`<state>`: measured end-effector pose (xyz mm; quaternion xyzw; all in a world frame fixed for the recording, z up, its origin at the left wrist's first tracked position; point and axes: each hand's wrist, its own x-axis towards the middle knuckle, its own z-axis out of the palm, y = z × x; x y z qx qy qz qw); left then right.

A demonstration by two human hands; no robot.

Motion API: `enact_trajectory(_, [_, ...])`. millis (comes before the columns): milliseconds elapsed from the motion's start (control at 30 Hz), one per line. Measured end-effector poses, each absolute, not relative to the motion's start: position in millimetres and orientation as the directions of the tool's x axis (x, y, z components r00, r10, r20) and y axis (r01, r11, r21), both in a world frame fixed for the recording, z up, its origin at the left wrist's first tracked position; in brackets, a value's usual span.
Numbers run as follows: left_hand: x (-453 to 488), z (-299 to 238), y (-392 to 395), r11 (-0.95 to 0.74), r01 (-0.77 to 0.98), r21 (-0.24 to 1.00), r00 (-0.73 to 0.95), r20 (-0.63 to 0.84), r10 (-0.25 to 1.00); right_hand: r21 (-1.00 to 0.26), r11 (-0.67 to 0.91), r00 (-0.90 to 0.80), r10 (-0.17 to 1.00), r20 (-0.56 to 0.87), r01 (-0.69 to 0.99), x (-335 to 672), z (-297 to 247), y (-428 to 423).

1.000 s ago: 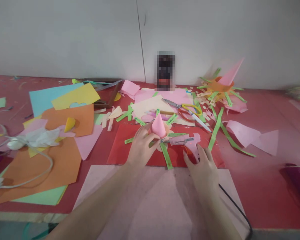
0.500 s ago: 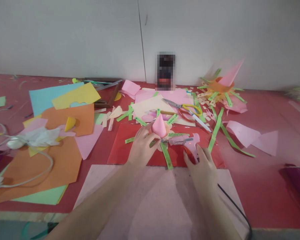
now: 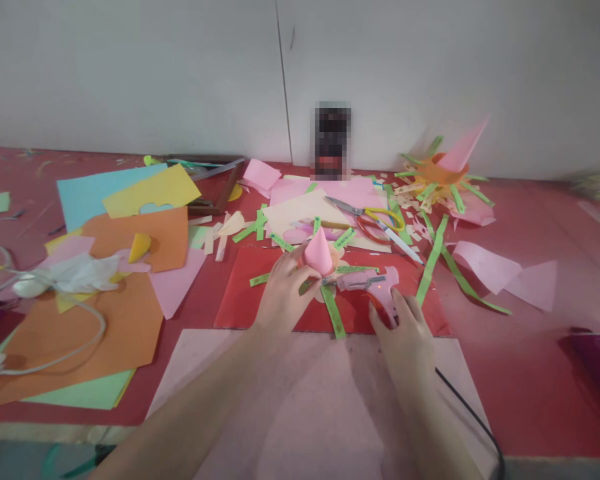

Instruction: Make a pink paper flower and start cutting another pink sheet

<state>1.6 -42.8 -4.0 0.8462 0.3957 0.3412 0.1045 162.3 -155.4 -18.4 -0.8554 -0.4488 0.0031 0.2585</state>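
Note:
My left hand (image 3: 281, 293) is closed on the base of a pink paper cone (image 3: 319, 252) that stands on a red sheet (image 3: 240, 293), with green paper strips (image 3: 333, 310) fanned around it. My right hand (image 3: 405, 330) grips the handle of a pink glue gun (image 3: 367, 281), whose nozzle points left at the foot of the cone. The gun's black cord (image 3: 473, 420) trails back along my right arm.
Scissors (image 3: 367, 215) with yellow and red handles lie behind the red sheet. A finished cone-and-strip flower (image 3: 443, 175) sits at the back right. Orange, yellow and blue sheets (image 3: 130, 220) are piled at the left, pink sheets (image 3: 305, 400) lie in front of me, scraps everywhere.
The glue gun's nozzle has crept slightly left, closer to the cone's base. My left hand holds the cone in the same place.

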Motion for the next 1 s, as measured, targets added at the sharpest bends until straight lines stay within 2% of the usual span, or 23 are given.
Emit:
enact_trajectory(367, [1.0,-5.3,-42.3,-0.677,0.601,0.426,0.466,0.501,0.729,-0.459,-0.442,0.589,0.77,0.247,0.771,162.8,-19.0,-156.1])
enact_trajectory(1000, [0.3,-3.7,-42.7,-0.661,0.603,0.447,0.473,0.467,0.747,-0.47,-0.445,0.582,0.788,0.199,0.763,163.8,-17.3,-158.2])
